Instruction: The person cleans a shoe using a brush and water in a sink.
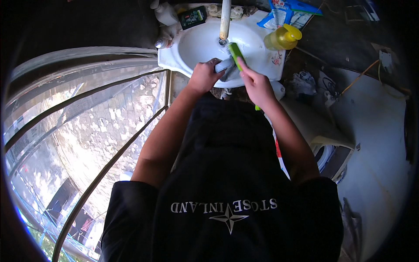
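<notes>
My left hand (203, 78) grips a grey item with a pale rim, apparently a shoe (224, 66), above the front part of a white washbasin (193, 42). In my right hand (257, 84) is a bright green scrub brush (235, 52). Its handle runs back through my fist, and the end shows below the palm. The pale bristles face left, close to the shoe; I cannot tell whether they touch it. Beyond both hands, a pale spout pipe (225, 23) comes down over the drain (223, 42). My fingers hide part of the shoe.
A yellow pump bottle (282, 38) stands on the basin's right rim, near a blue packet (282, 13). A white bottle (166, 13) and a dark green box (193, 17) occupy the back left. A barred window (108, 131) is at left, a white machine (322, 140) at right.
</notes>
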`<state>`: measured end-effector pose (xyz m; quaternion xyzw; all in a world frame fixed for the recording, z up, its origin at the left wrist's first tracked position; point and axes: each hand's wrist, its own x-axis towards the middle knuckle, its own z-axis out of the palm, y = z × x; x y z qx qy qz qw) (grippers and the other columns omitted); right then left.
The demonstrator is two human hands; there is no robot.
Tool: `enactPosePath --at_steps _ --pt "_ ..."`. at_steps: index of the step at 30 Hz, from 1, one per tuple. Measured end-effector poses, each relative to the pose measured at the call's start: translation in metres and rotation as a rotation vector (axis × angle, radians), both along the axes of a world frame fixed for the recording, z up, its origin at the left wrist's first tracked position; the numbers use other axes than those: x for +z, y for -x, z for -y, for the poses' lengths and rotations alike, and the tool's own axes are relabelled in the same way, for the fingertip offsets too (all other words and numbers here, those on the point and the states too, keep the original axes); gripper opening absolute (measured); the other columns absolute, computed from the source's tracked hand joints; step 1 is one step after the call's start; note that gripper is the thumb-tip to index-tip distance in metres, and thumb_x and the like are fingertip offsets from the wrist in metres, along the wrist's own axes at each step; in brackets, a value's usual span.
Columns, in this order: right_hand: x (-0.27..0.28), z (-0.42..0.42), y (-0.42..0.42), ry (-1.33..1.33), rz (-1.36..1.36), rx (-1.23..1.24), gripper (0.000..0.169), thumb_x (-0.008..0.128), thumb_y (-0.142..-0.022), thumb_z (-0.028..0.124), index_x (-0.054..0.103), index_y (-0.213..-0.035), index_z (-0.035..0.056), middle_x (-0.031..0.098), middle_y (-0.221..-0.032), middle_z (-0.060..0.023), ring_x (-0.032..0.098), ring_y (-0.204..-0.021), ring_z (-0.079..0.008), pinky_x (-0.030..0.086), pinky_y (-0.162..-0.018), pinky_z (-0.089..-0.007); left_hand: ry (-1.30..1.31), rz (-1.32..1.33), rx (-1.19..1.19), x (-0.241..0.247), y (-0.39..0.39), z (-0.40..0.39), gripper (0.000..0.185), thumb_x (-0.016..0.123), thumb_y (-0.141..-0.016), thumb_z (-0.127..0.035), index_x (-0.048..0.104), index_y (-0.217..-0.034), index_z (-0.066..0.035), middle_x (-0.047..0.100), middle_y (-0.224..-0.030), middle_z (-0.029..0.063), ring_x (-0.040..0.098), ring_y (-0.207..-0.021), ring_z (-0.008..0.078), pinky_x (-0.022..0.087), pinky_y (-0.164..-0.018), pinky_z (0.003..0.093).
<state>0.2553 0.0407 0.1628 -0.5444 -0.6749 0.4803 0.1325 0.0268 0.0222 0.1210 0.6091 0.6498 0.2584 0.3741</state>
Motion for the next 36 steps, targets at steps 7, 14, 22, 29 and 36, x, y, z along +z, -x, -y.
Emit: enactPosePath --at_steps 7,14,22,29,36 --pt "-0.058 -0.010 -0.007 -0.044 0.207 0.065 0.039 0.057 -0.108 0.029 0.064 -0.146 0.0276 0.073 -0.092 -0.0233 0.073 -0.083 -0.0403 0.056 -0.076 -0.0481 0.003 0.025 -0.049 0.000 0.003 0.004 0.034 0.082 -0.093 -0.018 0.073 -0.118 0.003 0.077 -0.097 0.0240 0.075 -0.088 0.0360 0.058 -0.082 0.0407" --pt "-0.083 -0.027 -0.001 0.072 0.359 0.146 0.045 0.060 -0.107 0.027 0.058 -0.152 0.0345 0.072 -0.091 -0.0239 0.071 -0.077 -0.0388 0.055 -0.074 -0.0440 0.167 0.341 0.157 -0.013 0.037 0.035 0.037 0.082 -0.096 -0.016 0.072 -0.124 0.005 0.079 -0.108 0.0144 0.070 -0.098 0.0150 0.054 -0.094 0.0333" --pt "0.028 -0.023 0.018 0.119 0.070 0.303 0.047 0.055 -0.110 0.022 0.054 -0.156 0.0320 0.071 -0.090 -0.0241 0.073 -0.077 -0.0351 0.056 -0.073 -0.0409 0.115 0.183 0.101 -0.005 0.028 0.021 0.034 0.080 -0.094 -0.014 0.073 -0.123 0.002 0.079 -0.107 0.0184 0.075 -0.098 0.0263 0.057 -0.091 0.0371" --pt "0.043 -0.015 -0.010 -0.125 0.293 0.222 0.048 0.055 -0.108 0.025 0.054 -0.155 0.0355 0.073 -0.086 -0.0238 0.072 -0.079 -0.0440 0.058 -0.074 -0.0555 0.099 -0.155 -0.019 -0.005 -0.031 -0.017 0.029 0.080 -0.090 -0.023 0.075 -0.105 0.002 0.074 -0.092 0.0267 0.073 -0.088 0.0453 0.058 -0.079 0.0490" --pt "0.057 -0.025 -0.021 0.015 0.361 0.167 0.048 0.053 -0.110 0.025 0.053 -0.155 0.0408 0.075 -0.098 -0.0216 0.074 -0.090 -0.0417 0.058 -0.082 -0.0514 0.103 -0.248 -0.094 -0.004 -0.061 -0.035 0.027 0.075 -0.090 -0.025 0.075 -0.093 0.002 0.073 -0.088 0.0271 0.071 -0.085 0.0482 0.057 -0.076 0.0544"
